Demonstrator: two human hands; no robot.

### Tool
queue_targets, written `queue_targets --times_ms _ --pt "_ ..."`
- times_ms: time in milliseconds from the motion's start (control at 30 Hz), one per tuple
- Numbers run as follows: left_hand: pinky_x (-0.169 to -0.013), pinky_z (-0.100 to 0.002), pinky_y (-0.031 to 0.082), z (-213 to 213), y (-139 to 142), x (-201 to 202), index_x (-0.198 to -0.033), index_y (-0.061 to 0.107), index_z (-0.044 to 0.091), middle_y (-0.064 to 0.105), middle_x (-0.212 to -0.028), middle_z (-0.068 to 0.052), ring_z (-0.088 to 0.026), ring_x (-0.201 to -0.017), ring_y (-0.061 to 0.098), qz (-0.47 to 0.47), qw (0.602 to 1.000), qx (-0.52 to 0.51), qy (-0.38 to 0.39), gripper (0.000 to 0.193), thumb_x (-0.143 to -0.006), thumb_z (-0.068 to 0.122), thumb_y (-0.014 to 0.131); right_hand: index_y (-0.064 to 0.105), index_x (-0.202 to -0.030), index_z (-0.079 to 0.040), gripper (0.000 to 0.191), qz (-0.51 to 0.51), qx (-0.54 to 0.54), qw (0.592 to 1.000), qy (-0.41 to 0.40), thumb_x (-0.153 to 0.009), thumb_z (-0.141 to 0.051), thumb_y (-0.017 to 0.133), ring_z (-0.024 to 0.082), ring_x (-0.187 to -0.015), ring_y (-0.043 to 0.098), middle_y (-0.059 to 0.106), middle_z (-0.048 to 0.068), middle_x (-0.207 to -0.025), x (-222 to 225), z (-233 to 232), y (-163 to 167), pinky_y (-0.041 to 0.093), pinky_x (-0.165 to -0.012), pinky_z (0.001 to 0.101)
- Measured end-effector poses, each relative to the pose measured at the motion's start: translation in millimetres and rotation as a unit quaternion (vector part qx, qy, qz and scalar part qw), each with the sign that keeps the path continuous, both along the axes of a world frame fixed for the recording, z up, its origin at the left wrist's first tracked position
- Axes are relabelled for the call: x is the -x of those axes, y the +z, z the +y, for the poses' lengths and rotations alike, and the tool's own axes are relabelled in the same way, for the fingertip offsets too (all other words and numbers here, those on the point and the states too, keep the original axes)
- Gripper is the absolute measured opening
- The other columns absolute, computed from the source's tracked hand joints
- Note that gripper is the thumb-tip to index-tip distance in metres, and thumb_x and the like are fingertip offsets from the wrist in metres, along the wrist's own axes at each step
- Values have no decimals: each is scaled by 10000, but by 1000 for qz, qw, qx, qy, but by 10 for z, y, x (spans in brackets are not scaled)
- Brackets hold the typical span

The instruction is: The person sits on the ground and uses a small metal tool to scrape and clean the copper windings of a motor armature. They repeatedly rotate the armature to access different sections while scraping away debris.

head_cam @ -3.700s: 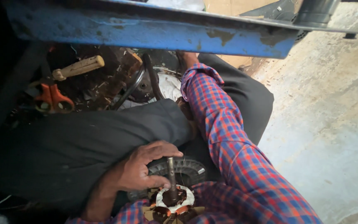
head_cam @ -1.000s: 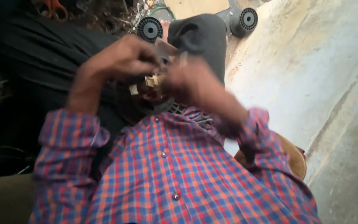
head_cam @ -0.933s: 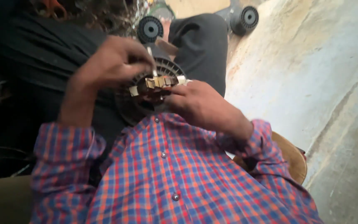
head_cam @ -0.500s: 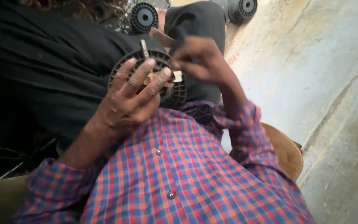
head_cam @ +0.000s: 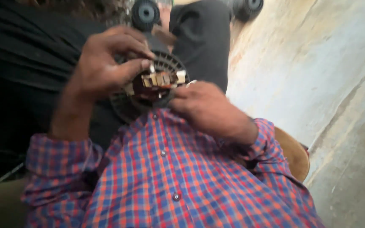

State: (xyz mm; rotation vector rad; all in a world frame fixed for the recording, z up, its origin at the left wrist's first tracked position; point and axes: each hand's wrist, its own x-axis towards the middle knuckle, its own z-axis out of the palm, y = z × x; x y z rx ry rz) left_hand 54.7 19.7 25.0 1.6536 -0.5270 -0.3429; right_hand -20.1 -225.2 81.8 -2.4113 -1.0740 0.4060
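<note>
Head view, looking down the chest. Round black ribbed motor part (head_cam: pixel 125 103) held close to the body, just above the top of the checked shirt (head_cam: pixel 170 177) and over the black-trousered lap (head_cam: pixel 30 63). Flat face turned up toward the camera; ribbed rim showing at upper right and lower left. At its centre, a reddish-brown core (head_cam: pixel 151 89) carrying a row of small pale tan blocks (head_cam: pixel 163 78), the row running roughly left to right across the face.

Left hand (head_cam: pixel 102 67) arriving from the upper left, lying over the upper-left part of the rim. Fingers (head_cam: pixel 129 69) curled closed, thumb and forefinger tips pinched at a small pale piece (head_cam: pixel 152 67) at the left end of the row; whether gripped or merely touched, not clear through the blur.

Right hand (head_cam: pixel 203 105) arriving from the lower right, fingers (head_cam: pixel 182 93) curled closed against the lower-right edge of the part, steadying it from that side. A thin white sliver just above the knuckles, too small to identify.

Key relation: the row of blocks lying between the two hands, directly right of the left fingertips and just up and left of the right ones; left hand the nearer.

Beyond the knees, two black wheel-like discs (head_cam: pixel 145 12). Pale concrete floor (head_cam: pixel 317 76) along the right. A brown wooden seat edge (head_cam: pixel 294 154) behind the right elbow.
</note>
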Motion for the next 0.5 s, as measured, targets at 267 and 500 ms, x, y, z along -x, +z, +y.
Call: queue_targets --times_ms 267,500 --pt "-1196 -578 347 -129 -286 867 -995 772 65 615 -1491 -132 -357 -1446 461 -478 844 -237 55 122 -954 180 767 763 -1018 -54 190 27 -117 986 -112 -845 -80 837 271 -716 645 658 111 -808 -330 -405 -89 480 -623 396" --pt "-958 -426 550 -331 -209 420 -957 738 40 720 -1070 -98 -286 -1080 696 -199 973 19 119 113 -930 149 731 743 -942 -46 146 -53 -217 959 -175 -893 -92 873 243 -718 674 696 100 -831 -936 -281 -955 513 -645 375"
